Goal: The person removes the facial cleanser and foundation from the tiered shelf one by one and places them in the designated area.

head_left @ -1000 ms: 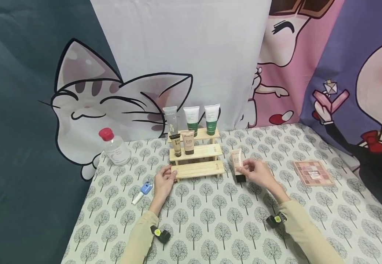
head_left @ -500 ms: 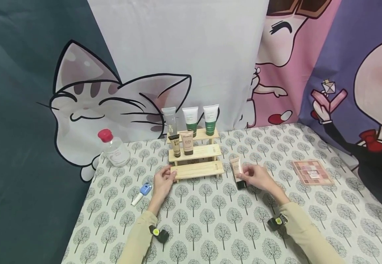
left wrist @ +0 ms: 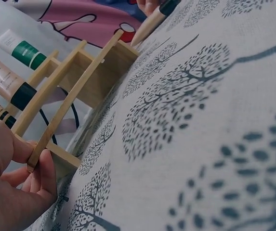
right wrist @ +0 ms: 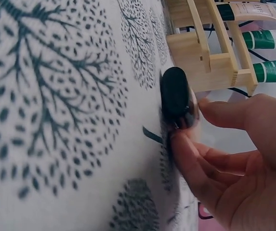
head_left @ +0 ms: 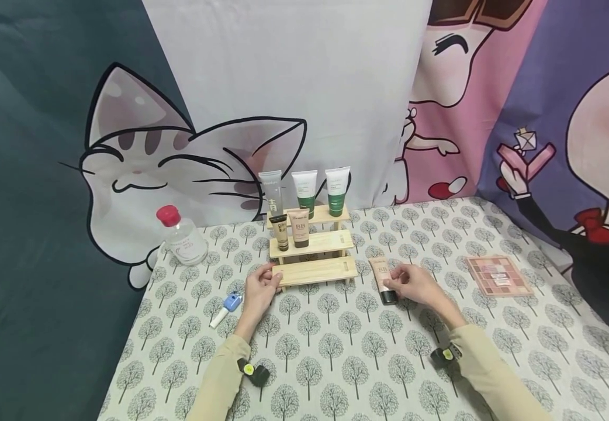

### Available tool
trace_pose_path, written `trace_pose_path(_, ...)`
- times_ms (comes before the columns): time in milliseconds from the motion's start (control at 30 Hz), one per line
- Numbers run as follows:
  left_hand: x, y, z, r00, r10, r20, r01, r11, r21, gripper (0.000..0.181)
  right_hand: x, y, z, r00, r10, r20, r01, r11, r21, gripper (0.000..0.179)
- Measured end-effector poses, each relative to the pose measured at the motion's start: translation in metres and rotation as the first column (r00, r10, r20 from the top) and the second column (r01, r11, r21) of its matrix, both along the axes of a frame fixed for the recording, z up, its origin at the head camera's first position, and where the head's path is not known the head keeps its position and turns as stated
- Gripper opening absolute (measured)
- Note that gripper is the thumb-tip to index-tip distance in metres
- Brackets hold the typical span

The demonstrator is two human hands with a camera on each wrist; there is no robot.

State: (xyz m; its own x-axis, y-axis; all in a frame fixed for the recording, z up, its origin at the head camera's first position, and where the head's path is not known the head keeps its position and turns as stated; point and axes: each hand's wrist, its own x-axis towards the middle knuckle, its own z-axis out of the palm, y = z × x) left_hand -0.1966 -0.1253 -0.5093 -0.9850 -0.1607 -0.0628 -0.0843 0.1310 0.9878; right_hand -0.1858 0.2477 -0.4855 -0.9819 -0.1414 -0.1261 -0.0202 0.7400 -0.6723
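On the table [head_left: 336, 356], a blue-and-white item [head_left: 233, 302] lies just left of the left hand [head_left: 259, 292]. The left hand pinches the left end of the lowest tier [head_left: 315, 271] of the three-tier wooden stand. The right hand [head_left: 415, 285], well apart from the left, pinches a beige tube [head_left: 381, 271] between thumb and fingers near its black cap [head_left: 388, 297]. The tube is tilted, cap toward the near side, at the table surface; full contact cannot be told. It sits left of the right hand's palm and right of the left hand, with the lowest tier between. A palette [head_left: 499, 276] lies farther right. The middle tier bears a small gold-and-black tube [head_left: 280, 234] and a second beige tube [head_left: 300, 227]; a red-capped bottle [head_left: 187, 245] stands to the left. The top tier carries a translucent tube [head_left: 271, 193] and two white-and-green tubes [head_left: 337, 190], caps down.
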Motion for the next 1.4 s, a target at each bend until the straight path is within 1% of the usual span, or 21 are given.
trace_pose_path(100, -0.001, 0.001, -0.001, 1.000, 0.002, 0.004, -0.002, 1.000, -0.008, 0.040, 0.002, 0.002, 0.008, 0.999, 0.000, -0.036, 0.001, 1.000, 0.017, 0.029)
trace_pose_path(200, -0.001, 0.002, -0.001, 1.000, 0.011, 0.007, -0.010, 1.000, -0.020, 0.040, 0.002, 0.000, 0.022, 0.996, 0.006, -0.094, -0.004, 1.000, 0.021, 0.028)
trace_pose_path(267, -0.002, 0.002, -0.001, 1.000, 0.017, 0.008, -0.016, 0.999, -0.028, 0.039, -0.002, -0.003, 0.031, 0.989, 0.012, -0.147, -0.010, 1.000, 0.018, 0.027)
trace_pose_path(400, -0.001, 0.002, -0.002, 1.000, 0.023, 0.010, -0.022, 0.999, -0.040, 0.037, -0.011, -0.018, 0.049, 0.976, 0.020, -0.217, -0.025, 1.000, -0.018, 0.025)
trace_pose_path(500, -0.001, 0.001, -0.003, 1.000, 0.024, 0.010, -0.023, 0.999, -0.048, 0.036, -0.020, -0.032, 0.062, 0.975, 0.032, -0.220, -0.048, 0.996, -0.070, 0.028)
trace_pose_path(667, 0.000, 0.001, -0.003, 1.000, 0.021, 0.016, -0.021, 0.999, -0.031, 0.037, -0.033, -0.055, 0.082, 0.974, 0.049, -0.223, -0.080, 0.988, -0.132, 0.031)
trace_pose_path(833, 0.000, 0.002, -0.003, 1.000, 0.025, 0.018, -0.024, 0.999, -0.024, 0.037, -0.045, -0.079, 0.095, 0.963, 0.066, -0.260, -0.129, 0.965, -0.230, 0.033)
trace_pose_path(967, 0.000, 0.001, -0.003, 0.999, 0.029, 0.022, -0.029, 0.999, -0.017, 0.038, -0.057, -0.101, 0.095, 0.954, 0.083, -0.287, -0.175, 0.934, -0.311, 0.041)
trace_pose_path(1100, -0.001, 0.001, -0.004, 0.999, 0.032, 0.028, -0.032, 0.999, 0.002, 0.037, -0.066, -0.120, 0.089, 0.957, 0.097, -0.275, -0.200, 0.904, -0.378, 0.049)
trace_pose_path(1167, -0.001, 0.001, -0.004, 0.999, 0.032, 0.032, -0.032, 0.999, 0.014, 0.037, -0.070, -0.129, 0.086, 0.957, 0.102, -0.270, -0.209, 0.892, -0.402, 0.050)
trace_pose_path(1300, -0.002, 0.001, -0.005, 0.999, 0.030, 0.022, -0.030, 0.999, 0.019, 0.037, -0.075, -0.143, 0.078, 0.959, 0.118, -0.259, -0.230, 0.857, -0.461, 0.051)
trace_pose_path(1400, -0.003, 0.001, -0.006, 0.999, 0.034, 0.016, -0.034, 0.999, 0.018, 0.037, -0.077, -0.151, 0.074, 0.963, 0.124, -0.240, -0.229, 0.846, -0.482, 0.050)
